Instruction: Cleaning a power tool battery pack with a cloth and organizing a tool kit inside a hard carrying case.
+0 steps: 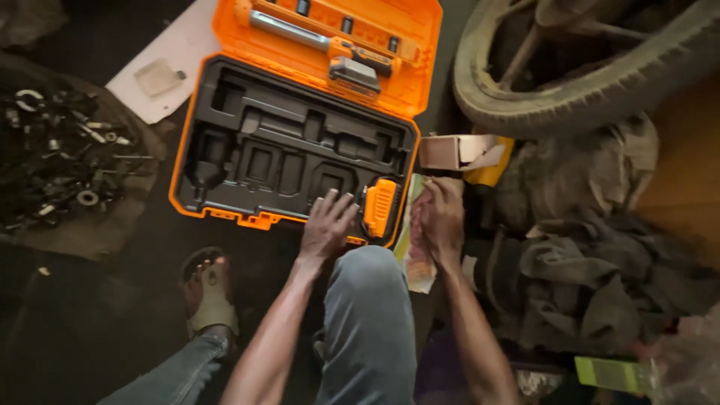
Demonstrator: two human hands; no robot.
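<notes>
An open orange tool case (225,22) lies on the floor in front of me, its black moulded insert (285,142) mostly bare. An orange part (380,206) sits in the case's near right corner. My left hand (327,225) rests with fingers spread on the case's near edge, just left of that orange part. My right hand (441,217) presses flat on a crumpled printed wrapper (417,259) beside the case's right side. In the raised lid, a metal bar and tool (330,46) are clipped.
A pile of bolts, nuts and washers (60,150) lies at the left. A white sheet (169,67) sits behind the case. A worn tyre (577,67) is at the top right, dirty rags (592,247) and a small box (454,150) at the right. My sandalled foot (210,292) stands near the case.
</notes>
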